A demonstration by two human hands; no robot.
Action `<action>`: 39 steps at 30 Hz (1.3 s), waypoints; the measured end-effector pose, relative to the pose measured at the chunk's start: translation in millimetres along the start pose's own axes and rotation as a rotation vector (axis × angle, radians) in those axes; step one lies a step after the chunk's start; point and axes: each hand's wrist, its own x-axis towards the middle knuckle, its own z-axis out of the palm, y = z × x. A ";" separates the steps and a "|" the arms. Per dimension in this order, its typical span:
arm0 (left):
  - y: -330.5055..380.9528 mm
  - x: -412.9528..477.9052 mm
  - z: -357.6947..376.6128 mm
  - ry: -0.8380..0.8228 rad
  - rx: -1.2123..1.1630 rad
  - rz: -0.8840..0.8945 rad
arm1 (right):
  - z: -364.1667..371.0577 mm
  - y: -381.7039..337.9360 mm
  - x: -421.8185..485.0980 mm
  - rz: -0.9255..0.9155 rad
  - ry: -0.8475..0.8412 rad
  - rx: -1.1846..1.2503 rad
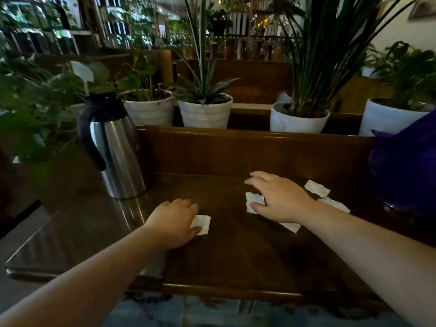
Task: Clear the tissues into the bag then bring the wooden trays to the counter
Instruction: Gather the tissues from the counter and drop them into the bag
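Note:
Several white crumpled tissues lie on a dark wooden tray [236, 267]. My left hand [173, 221] rests on one tissue [203, 224], fingertips touching its left side. My right hand [280, 199] hovers with spread fingers over another tissue [253, 201], thumb on its lower edge. Two more tissues lie to the right, one [317, 188] farther back and one [335, 205] beside my wrist. A further tissue [291, 226] peeks out under my right wrist. A purple bag [405, 166] stands at the tray's right end.
A steel thermos jug [115, 149] with a black handle stands on the glossy table [70, 232] left of the tray. White plant pots [205, 114] line a ledge behind the tray's raised back wall. Leafy plants crowd the left side.

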 end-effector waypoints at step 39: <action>133.3 113.3 -44.6 0.248 -0.123 0.212 | 17.4 162.2 4.8 0.087 0.069 0.293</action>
